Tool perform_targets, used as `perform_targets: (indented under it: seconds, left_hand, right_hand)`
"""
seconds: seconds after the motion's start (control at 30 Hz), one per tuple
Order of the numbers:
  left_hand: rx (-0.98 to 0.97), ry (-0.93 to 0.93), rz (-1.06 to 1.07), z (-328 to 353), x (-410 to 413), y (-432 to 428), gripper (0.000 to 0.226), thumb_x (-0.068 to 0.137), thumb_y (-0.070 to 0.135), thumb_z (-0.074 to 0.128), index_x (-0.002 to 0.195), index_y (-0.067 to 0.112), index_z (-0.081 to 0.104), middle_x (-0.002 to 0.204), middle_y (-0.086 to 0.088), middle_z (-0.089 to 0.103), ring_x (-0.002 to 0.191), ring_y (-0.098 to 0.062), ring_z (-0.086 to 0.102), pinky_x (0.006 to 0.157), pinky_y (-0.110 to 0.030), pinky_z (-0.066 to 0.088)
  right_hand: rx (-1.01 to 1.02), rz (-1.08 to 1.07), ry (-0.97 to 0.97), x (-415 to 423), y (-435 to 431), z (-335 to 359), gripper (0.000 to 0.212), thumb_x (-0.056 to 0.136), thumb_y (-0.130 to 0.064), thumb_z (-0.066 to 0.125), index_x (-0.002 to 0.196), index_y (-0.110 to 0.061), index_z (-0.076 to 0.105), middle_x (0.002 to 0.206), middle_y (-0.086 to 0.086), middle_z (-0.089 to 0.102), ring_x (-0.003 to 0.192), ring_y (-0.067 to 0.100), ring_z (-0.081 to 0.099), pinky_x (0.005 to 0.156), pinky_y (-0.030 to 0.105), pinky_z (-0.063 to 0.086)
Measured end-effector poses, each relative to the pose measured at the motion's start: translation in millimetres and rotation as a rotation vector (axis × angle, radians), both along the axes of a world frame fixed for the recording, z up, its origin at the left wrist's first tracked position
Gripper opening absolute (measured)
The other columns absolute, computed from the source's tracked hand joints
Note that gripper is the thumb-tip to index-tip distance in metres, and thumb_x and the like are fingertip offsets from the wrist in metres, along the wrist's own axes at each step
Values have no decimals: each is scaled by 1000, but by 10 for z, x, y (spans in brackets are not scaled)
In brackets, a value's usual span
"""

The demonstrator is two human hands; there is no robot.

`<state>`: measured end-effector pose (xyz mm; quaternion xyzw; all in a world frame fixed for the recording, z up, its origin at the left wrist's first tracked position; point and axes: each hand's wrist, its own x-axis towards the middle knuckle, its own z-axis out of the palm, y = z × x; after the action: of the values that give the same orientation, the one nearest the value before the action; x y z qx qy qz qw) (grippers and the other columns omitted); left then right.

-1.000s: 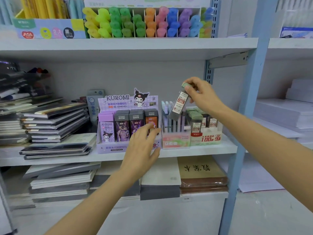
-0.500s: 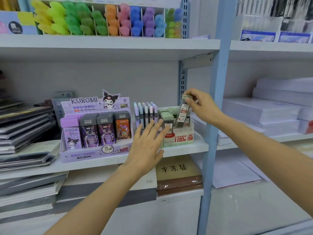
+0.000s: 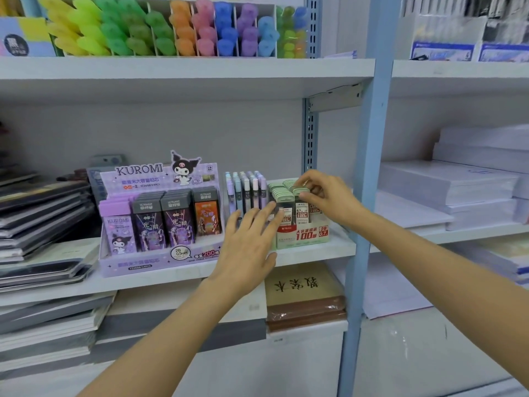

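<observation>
A small green display box [image 3: 303,237] of pencil-lead cases with green caps stands on the middle shelf [image 3: 312,252]. My right hand [image 3: 329,196] reaches over the box from the right and pinches the green cap of one lead case [image 3: 302,204], which sits down among the others in the box. My left hand [image 3: 249,242] is open, fingers straight, its fingertips touching the box's left front side. A case of slim pastel lead tubes [image 3: 244,190] stands just left of the box, partly hidden by my left hand.
A purple Kuromi display box [image 3: 160,219] of lead cases stands to the left. Stacked notebooks [image 3: 43,219] fill the far left. Coloured highlighters [image 3: 177,30] line the top shelf. A blue upright post [image 3: 369,167] divides off shelves of white paper stacks [image 3: 458,184].
My right hand lowered the lead case from above the shelf down into the green box. My left hand slid right from the Kuromi box to the green box. The view shifted right.
</observation>
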<state>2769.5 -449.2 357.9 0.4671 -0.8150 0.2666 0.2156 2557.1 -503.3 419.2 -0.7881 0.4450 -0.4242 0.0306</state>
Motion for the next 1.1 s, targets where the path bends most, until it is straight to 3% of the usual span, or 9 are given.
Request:
perform_targets:
  seconds: [0.13,0.23,0.33,0.4,0.53,0.63,0.73,0.9,1.1]
  left_hand:
    - [-26,26,12,28,-33,9,72,91,35,51,153,21,18,156,0,24,138,-21,29,115,-44,15]
    - [-25,32,17,67,-74,-25,72,89,33,55,152,17,23,152,-4,31,135,-24,32,113,-44,20]
    - [-38,48,27,170,-146,-101,68,88,38,55,148,17,29,147,-5,32,134,-24,31,110,-40,20]
    - [-34,92,13,226,-169,-135,65,89,42,55,145,18,34,148,-5,30,135,-23,28,109,-37,21]
    - [-8,91,-22,169,-45,-110,68,90,40,55,149,17,30,153,-7,29,139,-23,27,113,-37,18]
    - [2,60,-23,96,51,-68,72,90,37,57,152,17,26,153,-7,31,137,-23,32,115,-40,17]
    - [4,56,-23,85,42,-52,70,90,34,57,151,16,28,152,-6,34,136,-23,35,116,-42,18]
    - [-4,76,-29,132,-15,-58,70,91,37,53,153,18,24,158,-5,24,143,-23,25,117,-42,16]
    - [-45,11,-74,319,-131,-176,62,99,49,19,155,21,14,161,3,19,149,-19,10,120,-43,6]
  right_hand:
    - [-166,-190,79,-44,-74,-89,27,90,-23,66,116,-20,68,125,0,51,113,10,42,95,22,35]
    - [-29,-170,223,-43,-122,-123,46,98,-37,49,142,-23,46,154,1,31,142,20,23,115,41,23]
    - [115,-121,258,-13,-143,-174,59,100,-48,33,153,-27,18,162,-3,10,149,17,6,120,48,11]
    - [59,-79,143,3,-120,-181,61,99,-50,36,153,-31,18,162,-4,6,149,17,5,119,44,12]
    - [-242,-61,-69,41,55,-266,37,94,-31,58,129,-18,51,138,2,44,130,18,40,106,38,37]
    - [-362,-111,26,78,185,-524,20,91,-30,61,105,-16,60,106,-3,59,104,16,54,87,34,41]
    - [-294,-138,141,100,203,-642,24,90,-32,65,110,-18,63,111,-5,60,111,14,48,91,32,33]
    - [-121,-40,69,113,203,-518,7,93,-23,60,98,-21,65,98,-8,58,100,12,49,95,42,36]
    - [-81,70,60,39,309,-433,6,91,-17,63,89,-19,69,84,-14,56,86,9,53,85,39,44]
